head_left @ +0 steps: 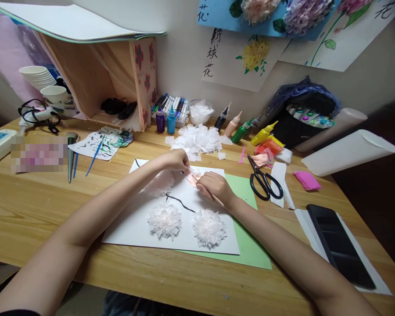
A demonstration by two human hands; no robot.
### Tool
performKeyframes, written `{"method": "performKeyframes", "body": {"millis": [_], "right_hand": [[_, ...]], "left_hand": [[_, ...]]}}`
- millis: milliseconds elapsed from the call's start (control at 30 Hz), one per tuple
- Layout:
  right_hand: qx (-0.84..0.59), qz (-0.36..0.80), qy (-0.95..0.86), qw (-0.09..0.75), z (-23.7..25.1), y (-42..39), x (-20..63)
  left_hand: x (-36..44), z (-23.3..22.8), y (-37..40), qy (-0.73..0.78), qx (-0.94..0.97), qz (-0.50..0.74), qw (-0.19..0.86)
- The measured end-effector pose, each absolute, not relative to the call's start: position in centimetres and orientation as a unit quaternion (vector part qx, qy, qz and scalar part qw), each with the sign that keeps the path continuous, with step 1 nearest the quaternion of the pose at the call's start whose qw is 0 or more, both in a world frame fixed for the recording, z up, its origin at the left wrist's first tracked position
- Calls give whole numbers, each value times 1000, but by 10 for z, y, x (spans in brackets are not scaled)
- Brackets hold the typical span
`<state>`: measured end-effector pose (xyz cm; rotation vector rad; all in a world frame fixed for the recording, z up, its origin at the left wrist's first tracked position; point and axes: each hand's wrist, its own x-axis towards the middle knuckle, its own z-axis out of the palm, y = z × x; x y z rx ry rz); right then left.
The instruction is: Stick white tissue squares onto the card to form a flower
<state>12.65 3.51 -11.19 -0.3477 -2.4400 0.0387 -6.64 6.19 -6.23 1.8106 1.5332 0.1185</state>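
Observation:
A white sheet [134,228] lies on the wooden desk over a green sheet [250,245]. On it sit tissue flowers: one [165,220] at lower left, one [209,228] at lower right, and a third [159,184] partly hidden under my left forearm. Black curved lines run between them. My left hand [175,159] pinches a small pale pink tissue piece [193,178] near the sheet's top. My right hand [214,186] grips a thin wooden stick [217,200], its tip pressing into that tissue piece.
A pile of white tissue squares [197,139], paint bottles [166,119] and markers [174,105] stand behind. Black scissors [265,182] and a pink scrap [307,180] lie to the right, a dark phone [339,245] nearer. Brushes [94,158] and paper cups [39,77] are at left.

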Motion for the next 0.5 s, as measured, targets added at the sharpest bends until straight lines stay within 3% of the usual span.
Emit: {"method": "performKeyframes", "body": {"millis": [300, 500], "right_hand": [[-166, 66, -931, 319, -110, 34, 127], [-293, 259, -858, 334, -111, 33, 125]], "left_hand": [[-67, -63, 63, 599, 706, 43, 376], [-66, -62, 62, 595, 713, 32, 370]]}}
